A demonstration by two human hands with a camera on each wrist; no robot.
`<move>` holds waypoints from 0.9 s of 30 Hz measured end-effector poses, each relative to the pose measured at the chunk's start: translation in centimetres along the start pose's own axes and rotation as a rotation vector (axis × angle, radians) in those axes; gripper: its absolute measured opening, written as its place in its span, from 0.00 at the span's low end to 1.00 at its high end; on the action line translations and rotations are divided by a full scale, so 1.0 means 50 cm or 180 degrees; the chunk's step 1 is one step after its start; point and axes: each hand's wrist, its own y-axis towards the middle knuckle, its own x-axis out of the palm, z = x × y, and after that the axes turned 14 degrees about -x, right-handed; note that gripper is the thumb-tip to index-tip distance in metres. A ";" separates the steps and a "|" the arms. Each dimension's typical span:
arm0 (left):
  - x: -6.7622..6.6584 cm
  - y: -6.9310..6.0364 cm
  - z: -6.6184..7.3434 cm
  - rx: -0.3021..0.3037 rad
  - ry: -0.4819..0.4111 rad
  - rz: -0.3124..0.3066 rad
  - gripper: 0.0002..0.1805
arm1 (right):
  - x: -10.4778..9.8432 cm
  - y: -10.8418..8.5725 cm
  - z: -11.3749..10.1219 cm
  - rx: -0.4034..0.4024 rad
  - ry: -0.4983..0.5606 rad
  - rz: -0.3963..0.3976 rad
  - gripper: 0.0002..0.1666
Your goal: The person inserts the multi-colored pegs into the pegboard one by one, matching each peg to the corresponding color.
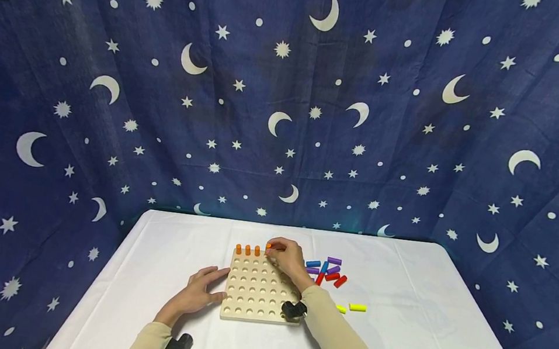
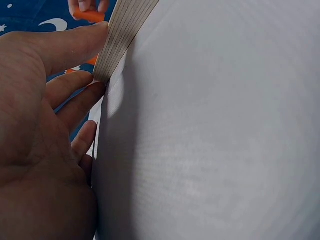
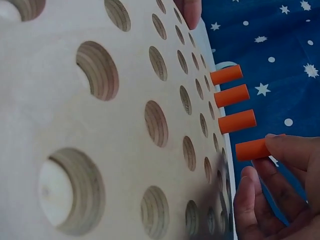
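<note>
A light wooden pegboard [image 1: 252, 289] with rows of round holes lies on the table. Three orange pegs [image 3: 236, 121] stand upright in its far row, at the left end. My right hand [image 1: 287, 258] pinches another orange peg [image 3: 250, 149] between thumb and fingers, just over that row beside the standing pegs; in the right wrist view its lower end is outside the holes. My left hand [image 1: 197, 292] touches the board's left edge with thumb and fingertips, fingers extended. In the left wrist view the board's layered side [image 2: 117, 45] shows against those fingertips.
Right of the board lie loose pegs: several red [image 1: 341, 281], blue [image 1: 313, 264] and purple [image 1: 334, 261] ones in a loose cluster. Nearer are yellow pegs [image 1: 357, 307], one partly behind the right sleeve. A dark blue moon-and-star curtain [image 1: 288, 111] hangs behind the white table [image 1: 423, 335].
</note>
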 end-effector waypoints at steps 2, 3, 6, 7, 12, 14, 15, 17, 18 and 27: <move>-0.001 -0.001 0.001 -0.0009 0.0000 0.0001 0.36 | 0.002 0.001 0.002 -0.0005 -0.0062 -0.0052 0.09; -0.001 -0.001 0.001 -0.0009 -0.0003 0.0002 0.36 | 0.003 0.001 0.003 0.0008 -0.0075 -0.0071 0.09; -0.001 -0.001 0.002 -0.0010 -0.0009 0.0001 0.36 | 0.006 0.001 0.006 0.0050 -0.0097 -0.0107 0.08; -0.001 -0.002 0.002 -0.0009 -0.0010 0.0001 0.36 | 0.007 0.001 0.007 0.0061 -0.0103 -0.0115 0.08; -0.001 0.000 0.001 -0.0006 0.0007 0.0005 0.36 | 0.009 0.005 0.010 0.0033 -0.0115 -0.0110 0.08; -0.002 0.002 0.000 -0.0004 0.0015 0.0010 0.36 | 0.010 0.007 0.011 0.0000 -0.0108 -0.0102 0.08; -0.002 0.002 0.000 -0.0006 0.0012 0.0008 0.36 | 0.010 0.009 0.011 -0.0010 -0.0122 -0.0098 0.08; -0.002 0.004 -0.001 -0.0003 0.0010 0.0011 0.36 | 0.009 0.011 0.011 -0.0016 -0.0147 -0.0091 0.07; -0.002 0.004 -0.001 -0.0004 0.0002 0.0011 0.36 | 0.008 0.011 0.011 -0.0022 -0.0165 -0.0093 0.07; 0.003 0.003 -0.002 -0.0014 0.0010 0.0032 0.35 | 0.005 0.005 0.013 -0.0015 -0.0305 -0.0227 0.10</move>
